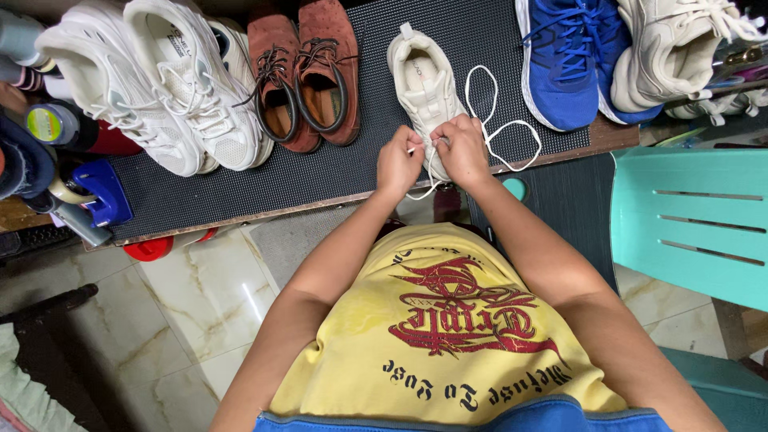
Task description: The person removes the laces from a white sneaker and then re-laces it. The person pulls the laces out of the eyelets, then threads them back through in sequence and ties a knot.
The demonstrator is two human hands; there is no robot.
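Wooden bench under black dotted rubber mat. On mat, left to right: white mesh sneakers, brown suede lace-ups, cream sneaker near front edge, blue sneakers, beige sneakers.

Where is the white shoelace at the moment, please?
In the head view, the white shoelace loops over the black mat right of the cream sneaker, its near end pinched between the left hand and right hand.

- Bare arms and hands, no sleeves over the forearms.
- Yellow shirt with a red graphic and black lettering.
- Blue band of clothing below the shirt.
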